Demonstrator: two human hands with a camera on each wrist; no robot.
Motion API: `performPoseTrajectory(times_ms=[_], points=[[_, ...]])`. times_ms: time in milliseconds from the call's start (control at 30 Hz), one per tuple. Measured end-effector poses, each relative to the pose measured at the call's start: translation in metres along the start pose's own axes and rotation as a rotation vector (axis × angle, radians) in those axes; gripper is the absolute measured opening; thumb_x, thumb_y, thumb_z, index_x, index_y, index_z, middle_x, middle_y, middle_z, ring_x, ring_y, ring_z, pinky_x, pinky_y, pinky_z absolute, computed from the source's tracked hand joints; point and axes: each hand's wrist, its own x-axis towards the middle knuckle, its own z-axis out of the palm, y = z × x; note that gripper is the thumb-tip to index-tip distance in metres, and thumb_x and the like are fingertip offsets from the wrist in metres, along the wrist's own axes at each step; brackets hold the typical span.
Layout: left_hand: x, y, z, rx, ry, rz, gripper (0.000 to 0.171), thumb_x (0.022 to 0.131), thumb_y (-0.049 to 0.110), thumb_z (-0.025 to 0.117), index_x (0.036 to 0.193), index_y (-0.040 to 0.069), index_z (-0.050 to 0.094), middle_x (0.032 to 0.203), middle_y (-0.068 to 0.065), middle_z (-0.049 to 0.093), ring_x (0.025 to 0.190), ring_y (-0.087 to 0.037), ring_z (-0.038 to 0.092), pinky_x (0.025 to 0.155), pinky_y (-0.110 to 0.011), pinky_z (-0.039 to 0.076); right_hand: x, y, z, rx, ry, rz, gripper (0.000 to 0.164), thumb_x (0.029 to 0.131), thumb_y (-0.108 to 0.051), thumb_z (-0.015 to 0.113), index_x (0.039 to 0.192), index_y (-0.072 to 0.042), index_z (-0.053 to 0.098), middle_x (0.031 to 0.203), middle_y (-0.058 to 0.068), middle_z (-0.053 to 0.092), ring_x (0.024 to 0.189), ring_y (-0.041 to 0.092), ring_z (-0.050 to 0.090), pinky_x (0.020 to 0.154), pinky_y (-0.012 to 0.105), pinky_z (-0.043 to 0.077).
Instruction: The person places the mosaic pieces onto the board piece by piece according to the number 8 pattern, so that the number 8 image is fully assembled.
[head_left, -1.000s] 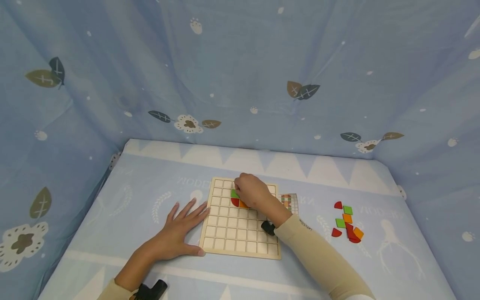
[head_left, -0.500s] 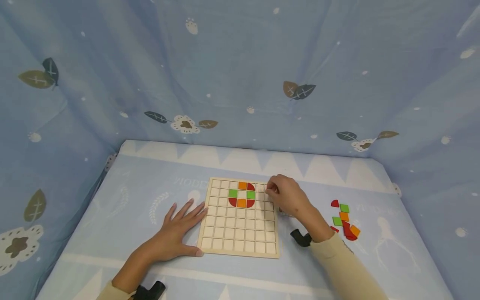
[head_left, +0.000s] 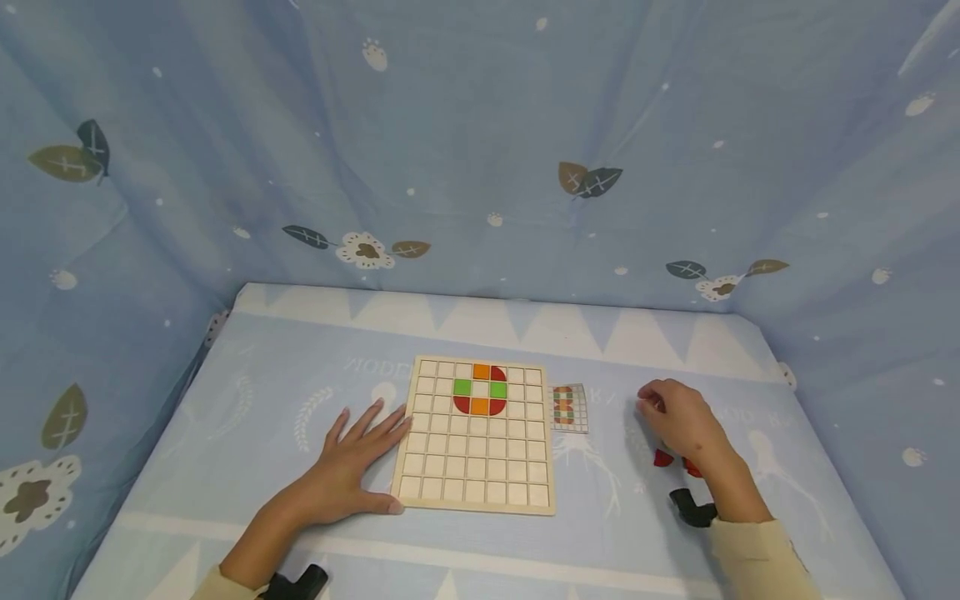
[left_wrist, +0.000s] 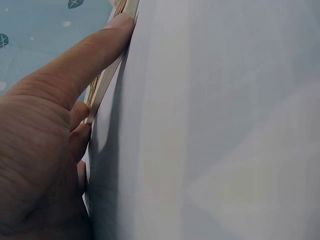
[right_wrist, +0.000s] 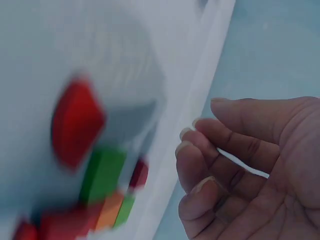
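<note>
My left hand (head_left: 352,467) lies spread beside the wooden grid board (head_left: 468,458), its fingertips and thumb at the board's left edge. In the left wrist view the thumb (left_wrist: 85,60) touches the board's side. Red, orange and green pieces form a ring in the upper middle of the board, with an orange square (head_left: 482,372) at its top. My right hand (head_left: 686,421) hovers over the loose pieces on the right, fingers loosely bent and holding nothing. The right wrist view shows a red quarter-round piece (right_wrist: 77,122), a green piece (right_wrist: 104,172) and an orange piece (right_wrist: 109,210) below it.
A small pattern card (head_left: 570,408) with a coloured grid lies just right of the board. Blue printed cloth (head_left: 480,167) hangs around the back and sides of the table (head_left: 300,358). Black wrist mounts (head_left: 692,508) are on both arms.
My right hand has moved from the board rightward to the loose pieces, uncovering the ring of pieces and then the card. My left hand has stayed at the board's edge.
</note>
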Motion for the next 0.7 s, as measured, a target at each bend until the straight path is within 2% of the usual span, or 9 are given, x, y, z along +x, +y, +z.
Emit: performPoseTrajectory(times_ms=[200,300,467,700], points=[[0.000,0.002,-0.001,-0.007,0.000,-0.006,0.118,0.070,0.064,0.088,0.166,0.025,0.033,0.173,0.006,0.020,0.161,-0.033,0.001,0.121,-0.064,-0.012,0.007,0.030,-0.016,-0.013,-0.027,0.139,0.030,0.099,-0.017,0.070,0.115,0.008,0.067,0.103,0.021,0.068,0.091,0.036,0.063,0.078,0.053,0.059],[-0.001,0.001,-0.001,-0.005,0.005,-0.002,0.118,0.070,0.065,0.088,0.166,0.025,0.033,0.173,0.005,0.020,0.161,-0.033,0.002,0.121,-0.065,-0.011,0.012,0.035,-0.016,-0.010,-0.075,0.201,0.034,0.097,-0.016,0.073,0.118,0.010,0.066,0.106,0.024,0.066,0.093,0.038,0.061,0.080,0.053,0.060],[0.000,0.002,-0.001,-0.008,0.002,0.001,0.118,0.070,0.064,0.088,0.166,0.024,0.033,0.173,0.005,0.020,0.161,-0.033,0.002,0.121,-0.065,-0.011,0.018,0.041,-0.016,0.012,-0.152,0.277,0.036,0.094,-0.014,0.077,0.117,0.010,0.063,0.103,0.023,0.064,0.089,0.035,0.059,0.076,0.046,0.061],[0.000,0.003,-0.002,0.001,-0.007,-0.009,0.118,0.070,0.062,0.089,0.166,0.024,0.032,0.173,0.006,0.019,0.161,-0.033,0.002,0.121,-0.065,-0.012,0.026,0.042,-0.020,0.037,-0.199,0.348,0.034,0.093,-0.014,0.078,0.111,0.008,0.061,0.095,0.019,0.062,0.086,0.033,0.058,0.073,0.041,0.059]])
